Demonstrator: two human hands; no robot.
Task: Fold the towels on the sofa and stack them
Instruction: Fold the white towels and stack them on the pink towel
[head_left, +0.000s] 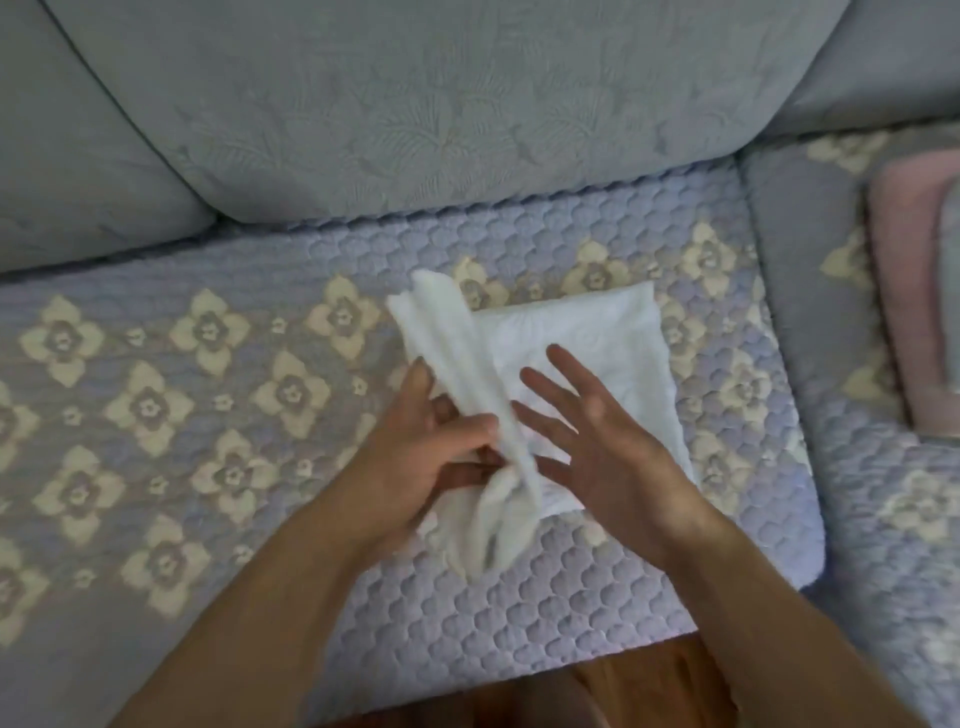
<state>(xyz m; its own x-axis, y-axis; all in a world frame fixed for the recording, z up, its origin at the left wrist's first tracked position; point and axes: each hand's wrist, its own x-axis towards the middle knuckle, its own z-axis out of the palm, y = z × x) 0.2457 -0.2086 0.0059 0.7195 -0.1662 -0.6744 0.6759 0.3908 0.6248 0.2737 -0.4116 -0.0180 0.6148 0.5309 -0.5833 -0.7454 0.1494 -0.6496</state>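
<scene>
A white towel (597, 332) lies on the quilted seat of the sofa (208, 415), right of centre. Its left part is lifted into a bunched, blurred fold (457, 353) that runs from the far left corner down toward me. My left hand (431, 457) pinches this raised fold between thumb and fingers near its lower end. My right hand (597, 447) lies flat on the flat part of the towel, fingers spread, holding nothing.
Grey back cushions (415, 104) rise behind the seat. A pink and grey folded cloth (919, 312) lies on the neighbouring seat at the right edge. The sofa's front edge and brown floor (649, 680) show at the bottom, between my forearms.
</scene>
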